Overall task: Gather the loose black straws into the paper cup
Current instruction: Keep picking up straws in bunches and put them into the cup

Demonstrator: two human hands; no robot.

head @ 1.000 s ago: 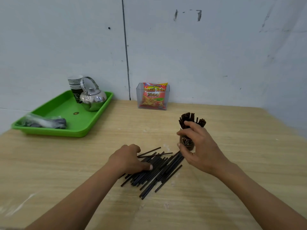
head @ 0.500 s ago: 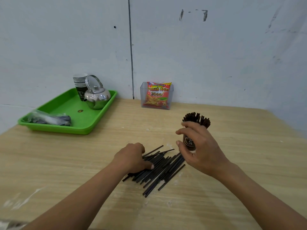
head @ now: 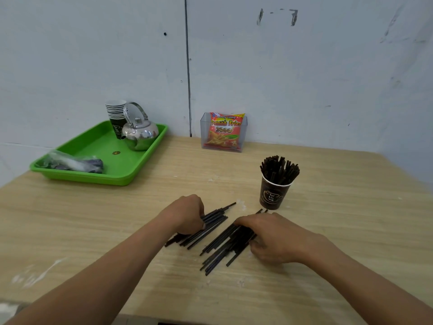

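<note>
A dark paper cup [head: 273, 195] stands upright on the wooden table, packed with black straws [head: 279, 168] that stick out of its top. Loose black straws [head: 219, 248] lie on the table in two bunches in front of it. My left hand [head: 187, 213] curls its fingers round the left bunch [head: 214, 219]. My right hand [head: 274, 238] lies over the right bunch with fingers curled around it. No hand touches the cup.
A green tray [head: 131, 174] at the back left carries a steel kettle [head: 139, 133], a stack of paper cups [head: 115, 113] and a plastic bag [head: 70, 161]. A clear box with a snack packet [head: 223, 132] stands against the wall.
My right hand has let go of the cup and come down onto the right part of the loose straws. The pile has split into two bunches.
</note>
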